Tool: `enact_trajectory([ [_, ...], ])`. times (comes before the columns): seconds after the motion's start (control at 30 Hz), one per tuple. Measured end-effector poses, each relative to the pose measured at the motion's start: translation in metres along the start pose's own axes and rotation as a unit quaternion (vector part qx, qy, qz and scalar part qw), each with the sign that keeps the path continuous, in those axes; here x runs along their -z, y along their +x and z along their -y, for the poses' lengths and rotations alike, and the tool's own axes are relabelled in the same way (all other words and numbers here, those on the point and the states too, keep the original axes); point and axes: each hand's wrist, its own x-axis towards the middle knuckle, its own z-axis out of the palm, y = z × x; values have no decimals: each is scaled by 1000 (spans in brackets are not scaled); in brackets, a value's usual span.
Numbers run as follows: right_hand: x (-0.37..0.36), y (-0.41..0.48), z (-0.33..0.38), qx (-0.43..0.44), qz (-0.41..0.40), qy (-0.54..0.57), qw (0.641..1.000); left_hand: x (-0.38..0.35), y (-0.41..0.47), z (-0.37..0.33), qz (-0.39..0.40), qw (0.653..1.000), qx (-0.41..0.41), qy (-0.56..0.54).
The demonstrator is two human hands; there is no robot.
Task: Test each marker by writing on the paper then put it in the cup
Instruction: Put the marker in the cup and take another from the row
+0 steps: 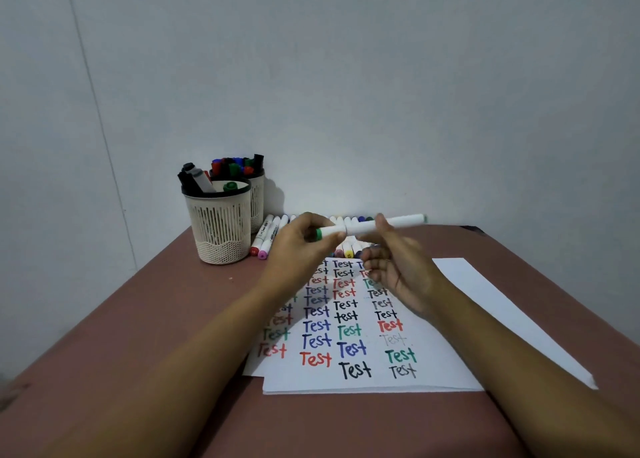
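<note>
in the head view, both hands are raised over the paper (436,350) and hold one white marker (381,225) between them, almost level and not touching the sheet. the left hand (304,246) has its fingers curled round the end with the green cap (318,235). the right hand (398,267) pinches the white barrel with thumb and first finger, and its other fingers are loosely bent below and hold nothing. the paper lies on the brown table (166,319) and carries columns of the word "test" in black, blue, red and green. a second blank sheet (502,308) lies just beside it on the right, partly under it. at the back left stands the front cup (221,229) with a few markers inside, and the back cup (259,198), touching it from behind, is full of markers. a row of markers (268,236) lies along the wall (346,76) behind the hands, partly hidden by them.
</note>
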Motion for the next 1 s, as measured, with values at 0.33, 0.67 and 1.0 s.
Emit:
enact_trajectory([
  [0.33, 13, 4, -31, 187, -6, -681, 708, 40, 14, -24, -182, 981, -60, -7],
  [0.67, 11, 1, -26, 178, 0, -676, 716, 127, 67, -87, -248, 919, -88, 295],
  [1.0, 8, -1, -24, 175, -2, -675, 717, 140, 70, -72, -142, 917, -42, 371],
])
